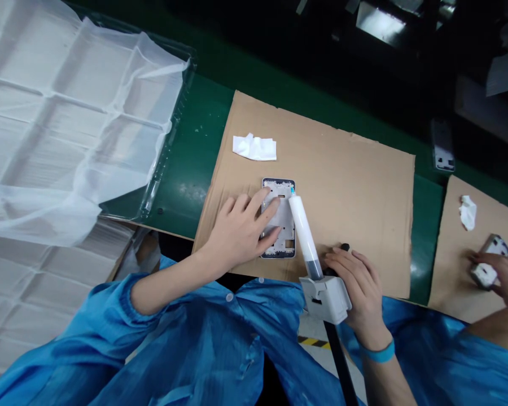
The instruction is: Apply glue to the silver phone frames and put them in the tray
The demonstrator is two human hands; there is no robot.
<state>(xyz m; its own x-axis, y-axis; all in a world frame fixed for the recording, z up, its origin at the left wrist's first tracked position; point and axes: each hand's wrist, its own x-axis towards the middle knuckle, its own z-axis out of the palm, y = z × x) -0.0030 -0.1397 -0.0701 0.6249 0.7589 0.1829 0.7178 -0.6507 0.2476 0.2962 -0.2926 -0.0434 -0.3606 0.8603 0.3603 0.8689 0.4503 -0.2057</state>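
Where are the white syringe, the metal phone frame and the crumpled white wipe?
white syringe (303,231): head view, middle of its barrel.
metal phone frame (284,217): head view, bare centre panel beside the fingers.
crumpled white wipe (254,148): head view, middle of the wipe.

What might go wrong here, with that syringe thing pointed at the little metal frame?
The left hand pins the metal frame only by its fingertips, so it may slide on the cardboard. The syringe dispenser in the right hand has its tip at the frame's edge; a wobble could smear the fingers nearby.
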